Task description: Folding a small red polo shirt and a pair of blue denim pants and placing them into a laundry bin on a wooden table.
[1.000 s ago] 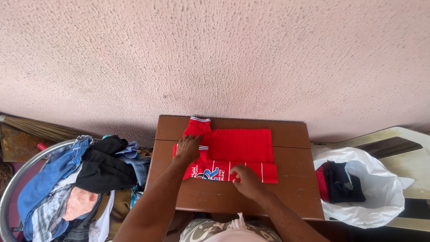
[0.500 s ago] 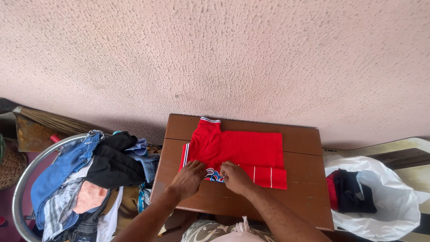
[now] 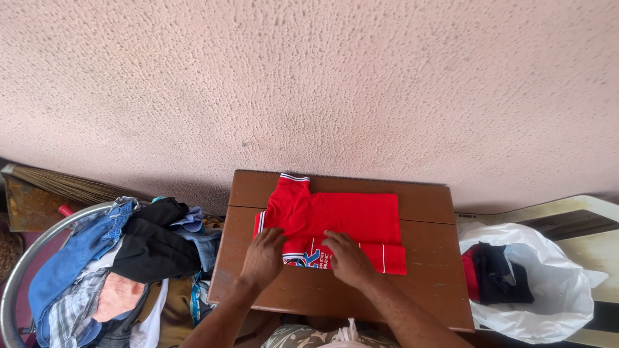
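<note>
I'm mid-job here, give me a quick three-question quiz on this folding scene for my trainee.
1. True or false: both hands rest on the red shirt.
2. What holds the folded dark and red clothes at the right? A) white plastic bag B) metal basin C) wooden table
3. On which side of the wooden table is the heap of unfolded clothes?

Key:
1. True: left hand and right hand press its near edge.
2. A, the white plastic bag.
3. The left side.
</note>
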